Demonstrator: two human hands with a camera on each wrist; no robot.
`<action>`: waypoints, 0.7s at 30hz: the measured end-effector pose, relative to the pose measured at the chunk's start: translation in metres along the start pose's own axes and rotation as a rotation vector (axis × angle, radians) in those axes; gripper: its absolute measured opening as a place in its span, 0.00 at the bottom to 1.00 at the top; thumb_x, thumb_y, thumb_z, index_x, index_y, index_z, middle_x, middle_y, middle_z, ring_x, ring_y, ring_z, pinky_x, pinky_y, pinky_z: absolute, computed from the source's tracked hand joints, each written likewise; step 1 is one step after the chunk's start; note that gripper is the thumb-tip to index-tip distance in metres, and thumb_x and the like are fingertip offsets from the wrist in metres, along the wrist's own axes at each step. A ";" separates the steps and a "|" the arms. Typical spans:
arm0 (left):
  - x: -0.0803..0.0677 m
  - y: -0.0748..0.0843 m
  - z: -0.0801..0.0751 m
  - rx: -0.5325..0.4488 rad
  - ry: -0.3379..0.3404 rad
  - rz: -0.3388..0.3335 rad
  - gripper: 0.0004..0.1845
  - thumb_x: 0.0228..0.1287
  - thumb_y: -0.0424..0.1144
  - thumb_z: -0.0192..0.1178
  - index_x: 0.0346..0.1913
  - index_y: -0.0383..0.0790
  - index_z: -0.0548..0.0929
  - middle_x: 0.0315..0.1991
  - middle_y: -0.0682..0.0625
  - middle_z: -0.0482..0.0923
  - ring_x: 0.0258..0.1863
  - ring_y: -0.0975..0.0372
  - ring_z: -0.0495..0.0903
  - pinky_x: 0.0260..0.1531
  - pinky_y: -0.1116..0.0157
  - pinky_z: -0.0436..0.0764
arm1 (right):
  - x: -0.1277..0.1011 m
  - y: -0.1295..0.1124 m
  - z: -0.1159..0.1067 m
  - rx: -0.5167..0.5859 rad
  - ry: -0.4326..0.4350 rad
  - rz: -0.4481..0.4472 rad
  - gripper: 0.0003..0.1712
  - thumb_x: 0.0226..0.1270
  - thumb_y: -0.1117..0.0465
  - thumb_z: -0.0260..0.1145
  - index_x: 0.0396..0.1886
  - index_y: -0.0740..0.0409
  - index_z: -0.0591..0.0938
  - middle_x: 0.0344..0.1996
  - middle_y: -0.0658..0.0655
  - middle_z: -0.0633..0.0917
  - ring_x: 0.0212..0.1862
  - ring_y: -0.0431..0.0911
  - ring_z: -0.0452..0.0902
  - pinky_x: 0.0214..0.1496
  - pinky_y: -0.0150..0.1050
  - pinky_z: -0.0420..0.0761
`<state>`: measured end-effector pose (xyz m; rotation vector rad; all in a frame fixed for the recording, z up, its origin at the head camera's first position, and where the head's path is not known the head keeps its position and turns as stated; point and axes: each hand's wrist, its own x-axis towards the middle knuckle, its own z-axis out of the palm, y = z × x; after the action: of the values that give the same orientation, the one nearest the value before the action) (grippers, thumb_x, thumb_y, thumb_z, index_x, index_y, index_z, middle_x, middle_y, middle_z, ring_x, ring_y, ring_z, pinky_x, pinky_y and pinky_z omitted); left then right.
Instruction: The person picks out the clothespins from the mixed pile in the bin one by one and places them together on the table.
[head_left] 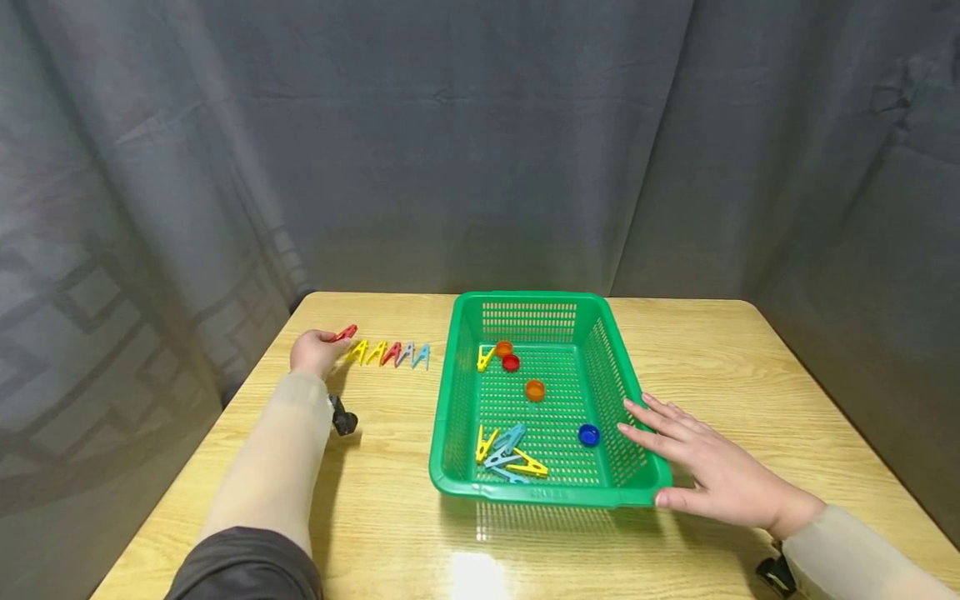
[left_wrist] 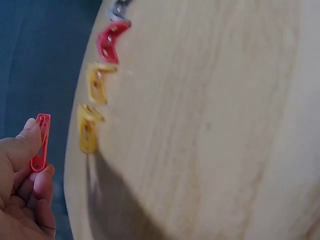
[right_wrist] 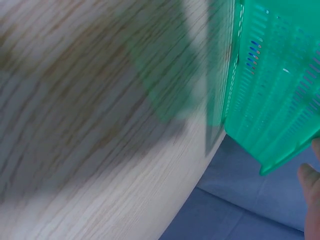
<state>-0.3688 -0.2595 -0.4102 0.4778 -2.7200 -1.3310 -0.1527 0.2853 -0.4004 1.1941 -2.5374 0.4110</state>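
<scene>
My left hand pinches a red clothespin between thumb and fingers, just left of a row of clothespins on the table; the left wrist view shows the red clothespin in the fingertips beside two yellow pins and a red one. My right hand lies with fingers spread, touching the near right corner of the green basket. In the right wrist view the basket wall and a fingertip show.
Inside the basket lie a yellow pin, orange caps, a red cap, a blue cap and a heap of yellow and blue pins. The wooden table is ringed by a grey curtain.
</scene>
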 end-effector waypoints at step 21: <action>0.011 -0.029 0.011 0.115 0.019 -0.044 0.23 0.63 0.46 0.64 0.51 0.30 0.77 0.50 0.36 0.75 0.46 0.47 0.72 0.49 0.52 0.70 | 0.000 -0.001 0.002 0.011 0.032 -0.007 0.44 0.61 0.36 0.63 0.71 0.53 0.67 0.71 0.62 0.62 0.73 0.59 0.51 0.73 0.32 0.38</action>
<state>-0.3740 -0.2711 -0.4399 0.5594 -2.7971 -1.1780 -0.1523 0.2838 -0.4015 1.1897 -2.5062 0.4397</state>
